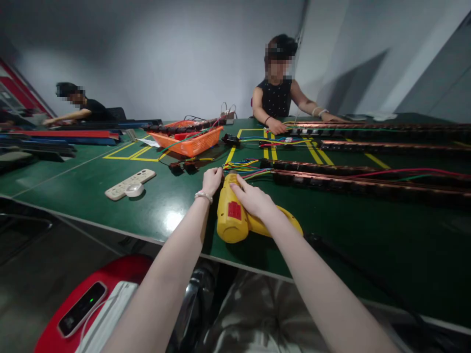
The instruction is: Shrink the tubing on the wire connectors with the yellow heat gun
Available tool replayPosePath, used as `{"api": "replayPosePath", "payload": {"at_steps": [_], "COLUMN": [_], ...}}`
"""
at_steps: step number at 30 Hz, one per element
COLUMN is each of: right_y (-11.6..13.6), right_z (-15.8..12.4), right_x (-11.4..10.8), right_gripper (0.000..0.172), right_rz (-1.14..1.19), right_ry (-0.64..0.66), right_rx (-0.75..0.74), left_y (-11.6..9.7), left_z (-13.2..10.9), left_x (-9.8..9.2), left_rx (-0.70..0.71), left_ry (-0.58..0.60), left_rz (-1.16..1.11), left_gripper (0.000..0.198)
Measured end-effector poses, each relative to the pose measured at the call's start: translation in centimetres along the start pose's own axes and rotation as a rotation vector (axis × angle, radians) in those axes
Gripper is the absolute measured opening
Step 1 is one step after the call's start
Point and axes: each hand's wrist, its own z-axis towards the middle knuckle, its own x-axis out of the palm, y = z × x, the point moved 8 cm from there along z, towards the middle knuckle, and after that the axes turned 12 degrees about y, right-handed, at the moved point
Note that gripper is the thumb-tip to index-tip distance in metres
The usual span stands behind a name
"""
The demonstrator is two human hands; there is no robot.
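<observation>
A yellow heat gun [232,215] lies in my right hand [255,198], whose fingers wrap over its body near the front. Its handle points right and its nozzle faces away from me. Left of the nozzle, my left hand [212,180] is closed, fingertips pinched at the ends of several coloured wires [250,169]. The exact spot of the pinch is partly hidden. Those wires run right into a long bar with copper-coloured edges [331,182], lying across the green table. A second similar bar [305,166] lies just behind it.
An orange basket [195,145] holds more wired parts. Left of my hands lie a power strip [128,185] and a white roll [134,189]. A co-worker [277,98] handles a bar across the table; another person sits far left. A black cord [342,257] trails right.
</observation>
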Motion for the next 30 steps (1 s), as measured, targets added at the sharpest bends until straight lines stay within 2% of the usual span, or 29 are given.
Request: {"api": "replayPosePath", "payload": {"at_steps": [7, 17, 23, 30], "right_y": [2.1, 0.7, -1.4, -6.4], "right_z": [0.0, 0.6, 0.7, -0.3], "right_x": [0.4, -0.3, -1.0, -3.3], "right_gripper": [0.072, 0.069, 0.069, 0.066], "right_rz": [0.0, 0.018, 0.049, 0.099], "right_ry": [-0.049, -0.021, -0.015, -0.061], "right_rx": [-0.081, -0.135, -0.111, -0.026], "left_y": [-0.5, -0.6, -0.5, 0.1], "left_z": [-0.1, -0.4, -0.3, 0.0], "left_x": [-0.7, -0.8, -0.6, -0.2], "left_rx": [0.01, 0.026, 0.055, 0.081], "left_ry": [0.019, -0.039, -0.042, -0.035], "left_rz": [-0.066, -0.015, -0.085, -0.191], "left_gripper": [0.036, 0.038, 0.037, 0.038]}}
